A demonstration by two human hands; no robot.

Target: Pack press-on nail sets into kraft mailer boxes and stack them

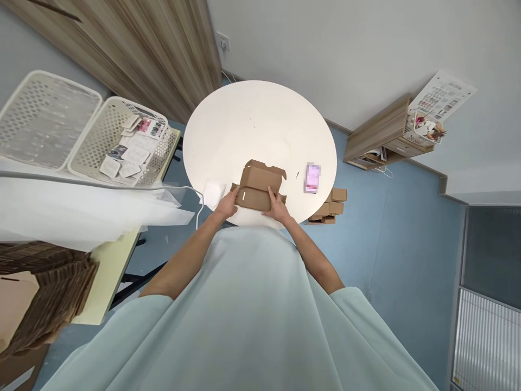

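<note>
A small brown cardboard box [264, 176], partly folded with its lid raised, lies near the close edge of the round white table [228, 119]. My left hand [228, 204] grips its left side, by the side flap. At the front right corner, my right hand [278, 208] holds the box, thumb along the front and a finger reaching up over the inside. A small white slot or mark shows on the box floor at left. Just left of my left hand lies a white sheet or pouch [213, 192].
A blurred pink-purple item [312, 178] lies on the table at right. Folded boxes [336, 208] are stacked beyond the right edge. On the left side table [109, 271] stand a white basket of cards [93, 138], white sheets [93, 209] and flattened cardboard [61, 288]. A white cable [179, 188] reaches the table.
</note>
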